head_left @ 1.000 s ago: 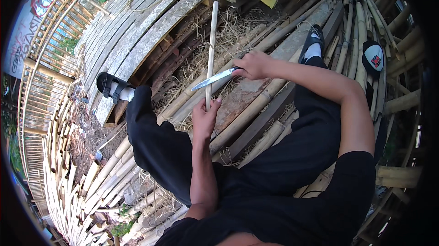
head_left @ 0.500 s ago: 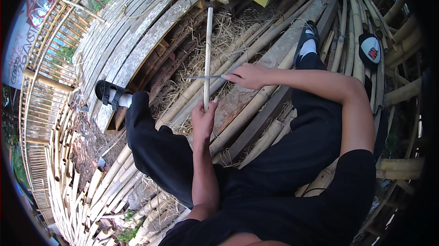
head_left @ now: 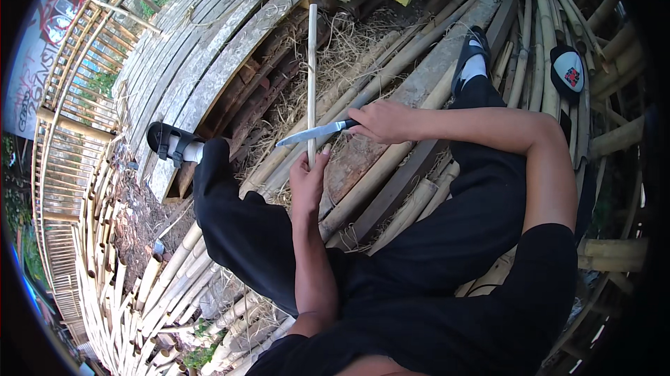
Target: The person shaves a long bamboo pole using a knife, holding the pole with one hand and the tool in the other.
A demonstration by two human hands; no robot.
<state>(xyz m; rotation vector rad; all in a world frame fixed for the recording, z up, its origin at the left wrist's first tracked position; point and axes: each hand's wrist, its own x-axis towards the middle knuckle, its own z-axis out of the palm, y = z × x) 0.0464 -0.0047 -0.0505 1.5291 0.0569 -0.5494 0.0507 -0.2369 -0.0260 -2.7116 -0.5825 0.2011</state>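
Note:
My left hand [head_left: 307, 179] is closed round the lower end of a pale bamboo stick [head_left: 312, 62], which points away from me nearly upright in the picture. In my right hand [head_left: 380, 122] is the dark handle of a knife [head_left: 307, 134]. Its flat, shiny blade lies across the stick just above my left hand, tip to the left. The blade passes in front of the stick; whether its edge touches the wood I cannot tell.
Under and around my legs lie several bamboo poles [head_left: 391, 72] and a dark beam [head_left: 398, 191]. A plank platform [head_left: 202, 48] stands at the far left, with dry shavings [head_left: 349, 48] beside it. A bamboo fence [head_left: 59, 159] bounds the left. A white-and-black cap-like object [head_left: 567, 72] rests at right.
The knife has slid down the stick toward my left hand, and its blade has turned from edge-on to show its flat side. The stick's far end has shifted slightly left.

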